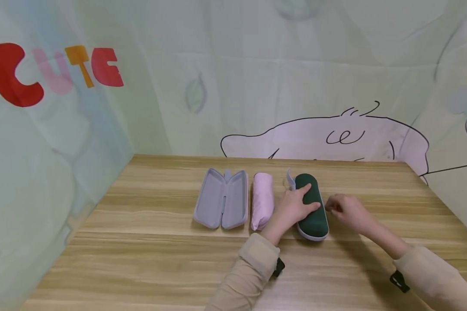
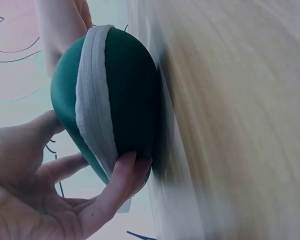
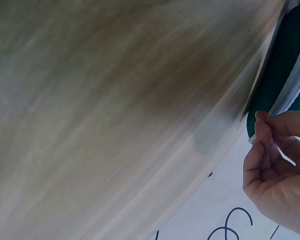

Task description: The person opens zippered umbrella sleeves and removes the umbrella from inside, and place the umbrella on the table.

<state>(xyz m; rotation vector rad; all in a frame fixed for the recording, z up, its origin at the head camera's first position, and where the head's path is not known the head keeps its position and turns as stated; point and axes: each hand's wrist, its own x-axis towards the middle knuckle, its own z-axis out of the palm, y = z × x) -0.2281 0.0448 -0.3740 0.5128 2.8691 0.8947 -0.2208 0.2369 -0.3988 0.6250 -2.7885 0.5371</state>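
Note:
A dark green zip case (image 1: 313, 224) with a pale grey zipper band (image 2: 92, 90) lies lengthwise on the table, its grey strap (image 1: 290, 179) sticking out at the far left. My left hand (image 1: 289, 207) holds it from the left, fingers spread over the top in the head view. In the left wrist view, thumb and fingers bend around the case's sides. At the case's right side is my right hand (image 1: 348, 211). Its thumb and fingertips pinch a small piece at the zipper, seen in the right wrist view; the piece itself is mostly hidden by the fingers.
Left of the green case lies a pink fabric-covered roll (image 1: 262, 198). Beside that, an open grey hard case (image 1: 210, 198) shows both hollow halves. The wooden table (image 1: 140, 259) ends at a printed cloth backdrop (image 1: 249, 95) behind and at the left.

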